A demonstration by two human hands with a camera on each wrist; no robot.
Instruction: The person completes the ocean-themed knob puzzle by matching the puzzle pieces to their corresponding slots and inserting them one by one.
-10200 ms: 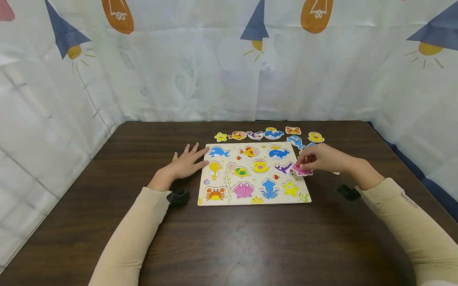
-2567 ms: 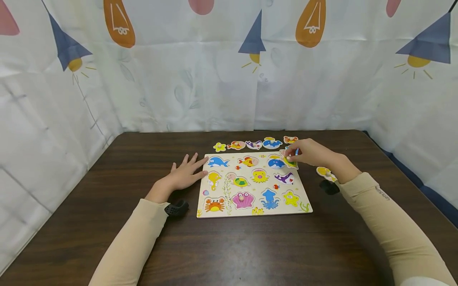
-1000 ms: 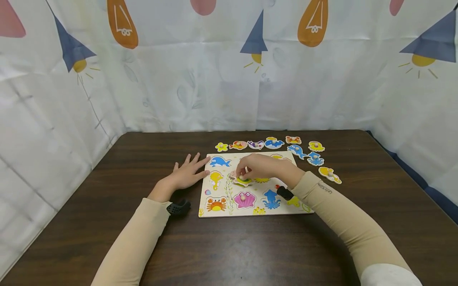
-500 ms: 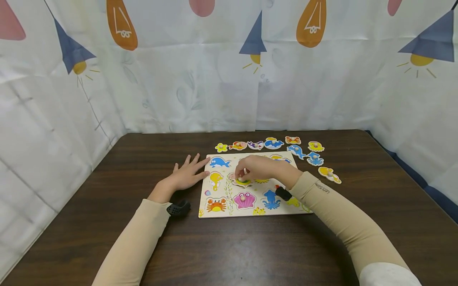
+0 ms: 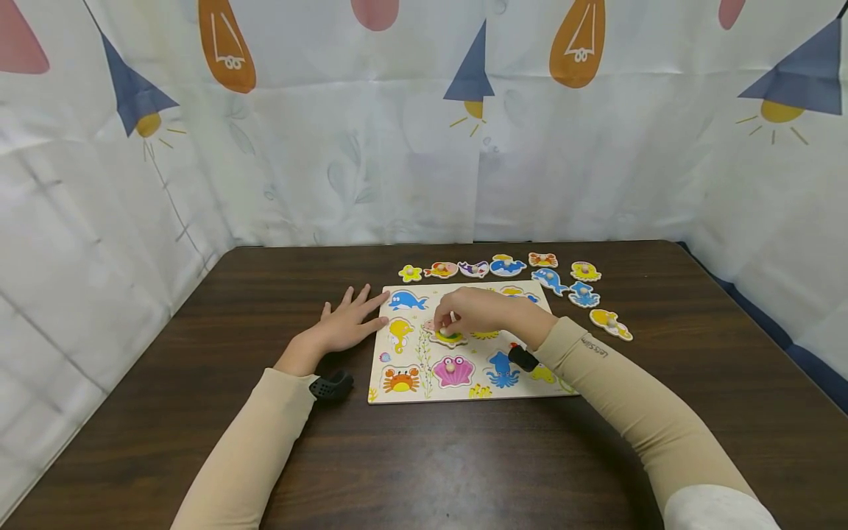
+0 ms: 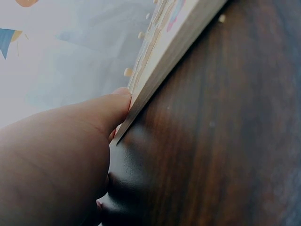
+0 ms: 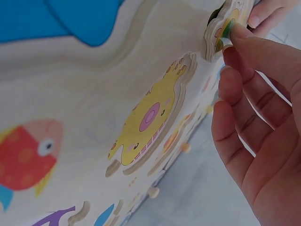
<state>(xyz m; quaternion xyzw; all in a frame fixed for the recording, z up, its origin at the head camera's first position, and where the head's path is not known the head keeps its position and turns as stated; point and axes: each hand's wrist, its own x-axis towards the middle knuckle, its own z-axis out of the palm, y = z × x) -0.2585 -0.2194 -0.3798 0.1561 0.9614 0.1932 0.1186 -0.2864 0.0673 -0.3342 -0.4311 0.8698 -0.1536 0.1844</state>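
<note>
The sea-animal puzzle board (image 5: 397, 400) lies on the table. My left hand (image 5: 341, 324) rests at its left edge with spread fingers, and in the left wrist view the thumb (image 6: 117, 106) touches the board's side. Over the turtle spot, my right hand (image 5: 480, 309) pinches the knob of a turtle puzzle piece (image 5: 450, 340). From the right wrist, the turtle piece (image 7: 226, 30) looks raised and tilted at its recess, with a dark gap beside it. A pink clam piece (image 5: 453, 372) with its knob sits in the board's bottom row. My right hand covers part of the board.
Behind the board lie loose knobbed pieces: a starfish (image 5: 410, 273), a fish (image 5: 441, 269), a whale (image 5: 507, 265) and a crab (image 5: 542, 259). To the right are a dolphin (image 5: 549, 280), an octopus (image 5: 586, 271), a squid (image 5: 584, 294) and a seahorse (image 5: 611, 324).
Earlier my right hand held the clam piece, which now sits in the board. The turtle piece has since moved from the upper right to the turtle spot. My left hand stays put.
</note>
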